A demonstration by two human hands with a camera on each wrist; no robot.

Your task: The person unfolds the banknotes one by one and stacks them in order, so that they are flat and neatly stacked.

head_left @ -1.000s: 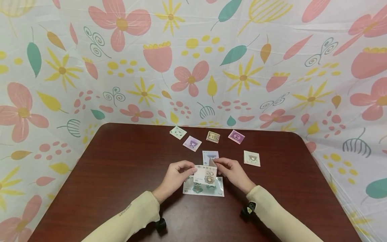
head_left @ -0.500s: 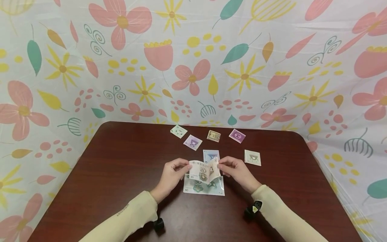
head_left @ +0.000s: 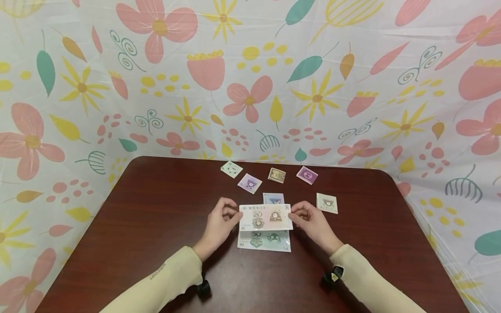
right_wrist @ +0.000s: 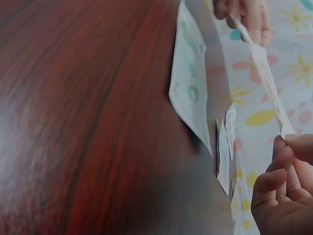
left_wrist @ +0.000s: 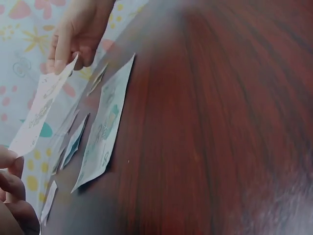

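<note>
A pale pinkish play banknote marked 20 (head_left: 266, 217) is stretched flat between my two hands. My left hand (head_left: 219, 226) pinches its left end between thumb and fingers, and my right hand (head_left: 313, 224) pinches the right end. Below it on the table lies an unfolded green banknote marked 50 (head_left: 264, 241), its upper part hidden by the held note in the head view. Both wrist views show the 20 note (left_wrist: 41, 110) raised off the table, above the green note (right_wrist: 190, 78).
Behind the held note lies a folded blue note (head_left: 273, 198), partly covered. Folded notes lie farther back: green (head_left: 231, 169), light purple (head_left: 249, 184), brown (head_left: 276, 175) and dark purple (head_left: 307, 175). A folded pale note (head_left: 327, 203) is at the right. A flowered cloth (head_left: 250, 87) hangs behind the table (head_left: 129, 217).
The 20 note was folded a second ago and half open after that; now it is spread out flat. My hands have moved apart, the right one going rightward.
</note>
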